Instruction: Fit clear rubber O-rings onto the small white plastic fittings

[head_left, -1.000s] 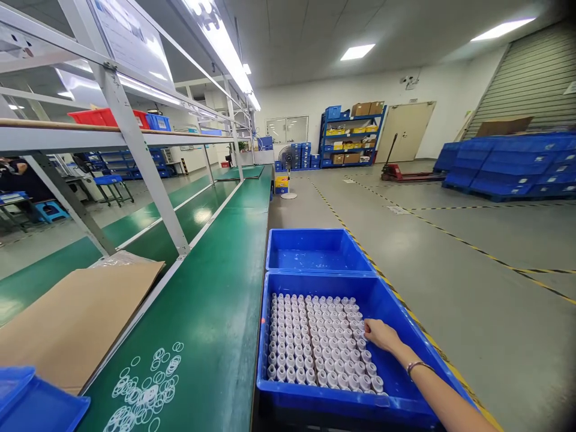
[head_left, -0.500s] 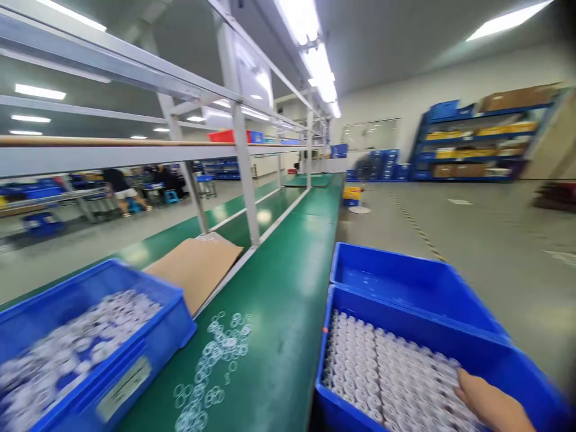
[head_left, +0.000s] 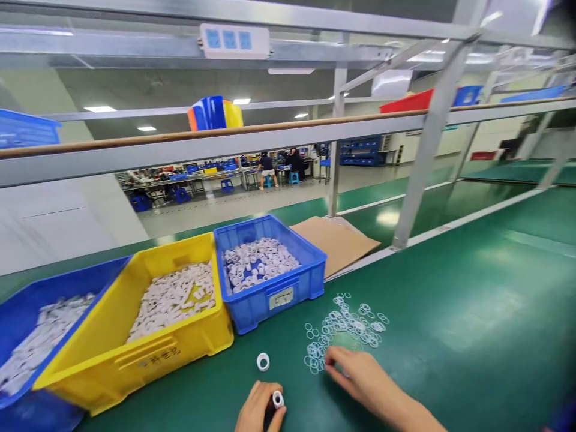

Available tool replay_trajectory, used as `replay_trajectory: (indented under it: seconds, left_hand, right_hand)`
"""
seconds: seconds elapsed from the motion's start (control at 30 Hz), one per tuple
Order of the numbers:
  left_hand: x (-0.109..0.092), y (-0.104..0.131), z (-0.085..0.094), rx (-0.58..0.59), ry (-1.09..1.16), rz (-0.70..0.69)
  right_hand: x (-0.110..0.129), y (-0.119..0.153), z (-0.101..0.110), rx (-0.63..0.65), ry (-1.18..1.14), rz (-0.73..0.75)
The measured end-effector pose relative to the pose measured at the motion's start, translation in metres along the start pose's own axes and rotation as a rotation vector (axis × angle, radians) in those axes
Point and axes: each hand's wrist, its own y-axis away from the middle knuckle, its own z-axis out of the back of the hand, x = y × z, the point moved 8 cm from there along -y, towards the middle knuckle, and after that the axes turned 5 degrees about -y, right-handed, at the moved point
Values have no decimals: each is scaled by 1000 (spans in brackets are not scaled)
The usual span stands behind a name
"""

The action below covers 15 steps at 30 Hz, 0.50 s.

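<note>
My left hand is at the bottom centre, its fingers wrapped round a dark cylindrical piece with a white ring-shaped end. Just beyond it, a loose white ring lies on the green surface. To the right, my right hand reaches to the near edge of a scattered pile of thin clear rings. Its thumb and fingers are drawn together at the rings; whatever is between the fingertips is too small to make out.
Behind my hands stand a blue bin of white rings, a yellow bin of white pieces and another blue bin at the left. Brown cardboard lies behind. Metal posts and a rail cross the view. People sit far off.
The view has swung left, from the blue bin of upright white parts to the bins and ring pile. My right hand has moved from that bin to the rings. My left hand has come into view.
</note>
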Motion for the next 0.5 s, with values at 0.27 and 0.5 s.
replay_trajectory:
  seconds: [0.27,0.5]
  left_hand:
    - [14,5,-11,100,-18,-28]
    - [22,5,-17,156,-12,60]
  right_hand:
    - [100,-101,-71,153,83,213]
    - [97,-107,-68,154,95,197]
